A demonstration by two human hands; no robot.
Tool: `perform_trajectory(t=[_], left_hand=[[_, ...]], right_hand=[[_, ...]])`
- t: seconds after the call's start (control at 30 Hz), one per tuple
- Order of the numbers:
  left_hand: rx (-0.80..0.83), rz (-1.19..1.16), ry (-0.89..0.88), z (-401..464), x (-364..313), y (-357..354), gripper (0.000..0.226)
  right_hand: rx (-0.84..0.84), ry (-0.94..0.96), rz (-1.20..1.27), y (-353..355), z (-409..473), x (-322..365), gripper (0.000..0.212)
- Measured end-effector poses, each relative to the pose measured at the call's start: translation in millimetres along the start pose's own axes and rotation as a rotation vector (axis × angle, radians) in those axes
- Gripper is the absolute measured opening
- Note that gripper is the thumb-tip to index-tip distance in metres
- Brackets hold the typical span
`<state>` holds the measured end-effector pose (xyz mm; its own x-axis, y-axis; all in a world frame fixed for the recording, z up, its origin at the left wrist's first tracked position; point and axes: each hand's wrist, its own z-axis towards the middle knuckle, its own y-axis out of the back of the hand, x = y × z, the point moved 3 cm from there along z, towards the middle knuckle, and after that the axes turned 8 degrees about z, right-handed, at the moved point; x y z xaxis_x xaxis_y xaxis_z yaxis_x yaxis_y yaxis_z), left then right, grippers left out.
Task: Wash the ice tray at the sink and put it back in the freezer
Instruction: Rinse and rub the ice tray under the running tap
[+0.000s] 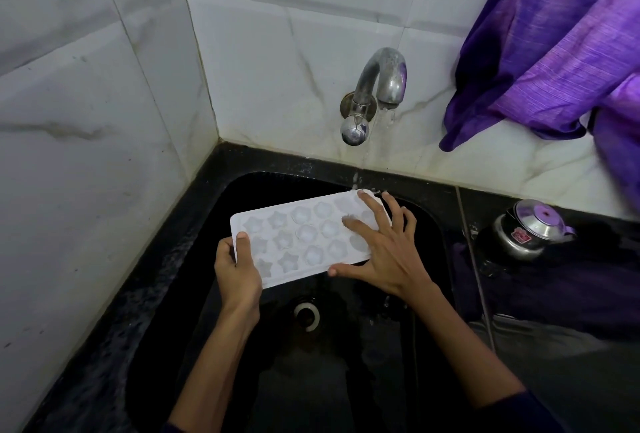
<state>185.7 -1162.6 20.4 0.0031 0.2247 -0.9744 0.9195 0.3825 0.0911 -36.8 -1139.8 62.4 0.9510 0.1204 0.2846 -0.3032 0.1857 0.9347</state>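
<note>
White ice tray (304, 242) held level over the black sink (242, 346), directly below and in front of the tap (375, 93), cavities facing up, star shapes toward the near-left end and round ones toward the tap end. Thin stream of water falling from the tap spout onto the tray's far right corner.

Left hand (237, 270) clamped on the tray's left short end: thumb pressed flat on the top rim, remaining fingers curled under and around the edge. Left forearm reaching up from the lower edge of the view, over the basin, wrist nearly straight.

Right hand (377, 245) spread wide and laid flat over the tray's right end, fingers straight and fanned toward the tap, fingertips resting on the cavities, thumb stretched along the tray's near long edge. Right forearm angled in from the lower right, wrist bent slightly back.

Round drain (306, 316) in the sink floor below the tray. Right of the tap, purple cloth (554, 51) hanging against the tiled wall (104, 121). Right of the sink, a small steel kettle (526, 231) on the dark counter.
</note>
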Motion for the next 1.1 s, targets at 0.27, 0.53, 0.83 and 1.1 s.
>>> perform_trajectory(t=[0.27,0.53,0.83,1.1], left_hand=[[-0.021,0.011,-0.036,0.1,1.2,2.0,0.025],[-0.030,0.013,-0.045,-1.4,5.5,5.4,0.023],[-0.043,0.032,-0.069,-3.1,-0.5,7.0,0.023],[-0.044,-0.007,0.031,-3.9,8.8,4.2,0.023]], right_hand=[[-0.066,-0.048,-0.154,4.7,-2.7,8.1,0.092],[-0.011,-0.050,-0.193,-3.3,-8.4,12.0,0.095],[0.105,-0.050,-0.204,-7.6,-7.4,13.5,0.107],[0.006,-0.152,0.172,-2.3,-11.8,5.1,0.086]])
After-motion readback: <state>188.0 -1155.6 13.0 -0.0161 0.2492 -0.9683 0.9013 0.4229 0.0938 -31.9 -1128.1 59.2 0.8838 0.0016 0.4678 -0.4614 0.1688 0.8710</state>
